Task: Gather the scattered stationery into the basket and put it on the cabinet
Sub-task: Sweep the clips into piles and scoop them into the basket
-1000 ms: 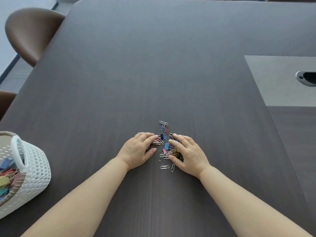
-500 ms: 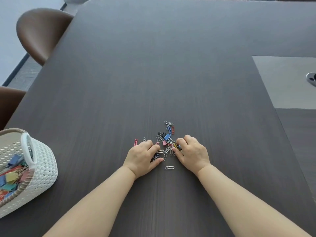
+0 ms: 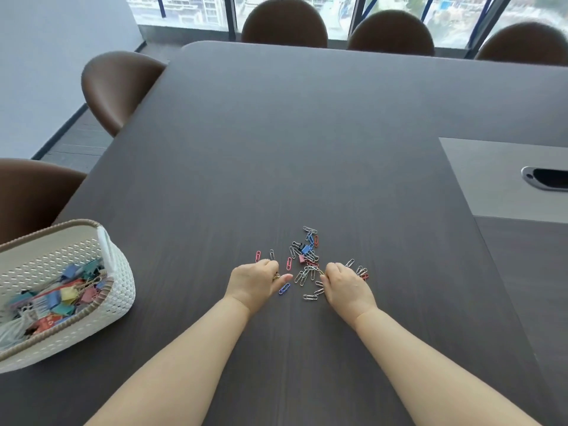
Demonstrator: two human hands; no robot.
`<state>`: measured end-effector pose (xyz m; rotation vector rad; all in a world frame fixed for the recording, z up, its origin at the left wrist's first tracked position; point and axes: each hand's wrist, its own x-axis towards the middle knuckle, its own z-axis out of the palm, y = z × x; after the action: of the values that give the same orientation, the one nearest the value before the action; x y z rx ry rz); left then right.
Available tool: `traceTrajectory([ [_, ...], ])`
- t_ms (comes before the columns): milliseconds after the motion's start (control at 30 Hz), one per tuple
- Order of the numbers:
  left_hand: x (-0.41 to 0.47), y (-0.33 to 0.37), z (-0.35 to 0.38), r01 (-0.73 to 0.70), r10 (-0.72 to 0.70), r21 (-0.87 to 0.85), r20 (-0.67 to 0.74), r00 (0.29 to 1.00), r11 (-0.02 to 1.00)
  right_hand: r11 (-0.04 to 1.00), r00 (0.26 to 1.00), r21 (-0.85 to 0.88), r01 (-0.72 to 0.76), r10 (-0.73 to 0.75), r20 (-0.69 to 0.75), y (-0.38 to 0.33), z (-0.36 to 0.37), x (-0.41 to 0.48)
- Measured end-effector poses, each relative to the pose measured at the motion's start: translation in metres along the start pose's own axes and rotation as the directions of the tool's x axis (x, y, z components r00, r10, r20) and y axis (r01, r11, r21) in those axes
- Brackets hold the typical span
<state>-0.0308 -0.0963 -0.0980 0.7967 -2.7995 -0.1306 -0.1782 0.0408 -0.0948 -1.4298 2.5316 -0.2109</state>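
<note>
Several coloured paper clips and small binder clips (image 3: 307, 256) lie scattered on the dark table (image 3: 276, 149) in front of me. My left hand (image 3: 255, 282) rests on the table left of the pile, fingers curled round a few clips, thumb pointing at a blue paper clip (image 3: 284, 288). My right hand (image 3: 345, 285) sits right of the pile with curled fingers pinching a clip at its fingertips. More clips (image 3: 361, 271) lie beyond its knuckles. A white perforated basket (image 3: 120, 290) with coloured binder clips inside stands at the left table edge.
Brown chairs stand along the left side (image 3: 120, 87) and the far edge (image 3: 284, 24) of the table. A grey inset panel (image 3: 485, 176) with a cable opening (image 3: 547, 178) lies at the right. Windows run behind the far chairs.
Both hands have drawn apart and closed over clips, leaving the pile spread between them. The view has tilted up, bringing the far chairs and windows into sight.
</note>
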Motion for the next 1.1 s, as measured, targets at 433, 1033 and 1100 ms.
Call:
traceTrajectory([
  [433, -0.1, -0.162, -0.166, 0.32, -0.297, 0.025, -0.311, 0.903, 0.947, 0.856, 0.897, 0.296, 0.424, -0.352, -0.268, -0.227, -0.073, 0.005],
  [1033, -0.168, -0.283, -0.192, 0.405, -0.397, 0.046, -0.131, 0.908, 0.913, 0.85, 0.866, 0.167, 0.5, -0.486, -0.117, -0.401, -0.038, 0.024],
  [1100, -0.17, -0.282, -0.194, 0.409, -0.398, 0.048, -0.15, 0.905, 0.911, 0.882, 0.893, 0.146, 0.448, -0.435, -0.113, -0.399, -0.036, 0.023],
])
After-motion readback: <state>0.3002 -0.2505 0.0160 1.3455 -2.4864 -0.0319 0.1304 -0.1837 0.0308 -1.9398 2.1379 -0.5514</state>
